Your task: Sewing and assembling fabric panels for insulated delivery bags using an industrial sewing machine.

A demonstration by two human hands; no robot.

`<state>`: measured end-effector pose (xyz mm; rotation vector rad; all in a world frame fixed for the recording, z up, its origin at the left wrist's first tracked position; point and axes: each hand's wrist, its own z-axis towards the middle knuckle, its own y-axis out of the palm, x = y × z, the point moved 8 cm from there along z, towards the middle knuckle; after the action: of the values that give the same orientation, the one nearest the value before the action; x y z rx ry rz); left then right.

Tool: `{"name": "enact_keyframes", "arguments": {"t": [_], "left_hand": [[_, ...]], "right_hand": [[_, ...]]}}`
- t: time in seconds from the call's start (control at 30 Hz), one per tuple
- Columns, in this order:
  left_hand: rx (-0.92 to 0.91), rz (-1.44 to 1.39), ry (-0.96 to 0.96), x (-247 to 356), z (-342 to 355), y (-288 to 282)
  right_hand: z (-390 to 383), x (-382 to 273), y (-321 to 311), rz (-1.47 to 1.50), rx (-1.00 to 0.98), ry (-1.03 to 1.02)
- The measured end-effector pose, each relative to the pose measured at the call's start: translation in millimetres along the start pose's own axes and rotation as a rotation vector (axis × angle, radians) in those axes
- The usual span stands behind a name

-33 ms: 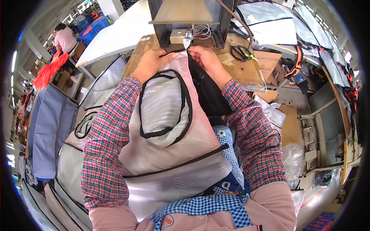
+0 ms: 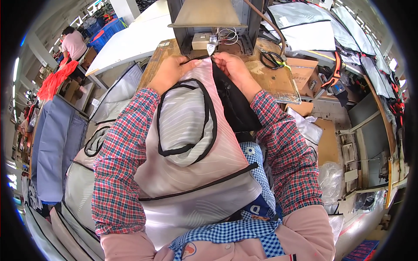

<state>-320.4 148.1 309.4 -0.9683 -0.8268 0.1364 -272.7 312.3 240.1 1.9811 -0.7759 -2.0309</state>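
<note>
A pale silver-grey fabric piece (image 2: 183,178) with black bound edges and a black-rimmed oval part hangs from the bench edge over my lap. My left hand (image 2: 174,71) pinches its top corner between thumb and fingers. With fingertips closed on the same corner's right side, my right hand (image 2: 235,69) is close beside a small metal machine part (image 2: 212,45). Black fabric (image 2: 237,106) drops from beneath my right hand, along the pale piece's right edge. What exactly lies between my right fingertips is hidden.
Black-handled scissors (image 2: 272,60) lie on the worn wooden bench (image 2: 259,78) to the right. A dark metal machine frame (image 2: 183,26) stands ahead. More pale fabric pieces (image 2: 305,35) are piled far right. A person (image 2: 73,43) is at the far left, beyond a white table (image 2: 130,39).
</note>
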Motion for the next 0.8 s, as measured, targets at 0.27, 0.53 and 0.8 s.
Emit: {"name": "enact_keyframes", "arguments": {"t": [0.27, 0.53, 0.8], "left_hand": [[0.023, 0.014, -0.029, -3.2, 0.3, -0.8], [0.014, -0.002, -0.009, 1.0, -0.8, -2.7], [0.064, -0.024, 0.046, -15.4, 1.1, -4.6]], "right_hand": [[9.4, 11.9, -3.3, 0.088, 0.027, -0.009], [23.0, 18.0, -1.7, 0.109, -0.033, -0.081], [11.2, -11.4, -5.5, 0.075, 0.119, -0.312]]}}
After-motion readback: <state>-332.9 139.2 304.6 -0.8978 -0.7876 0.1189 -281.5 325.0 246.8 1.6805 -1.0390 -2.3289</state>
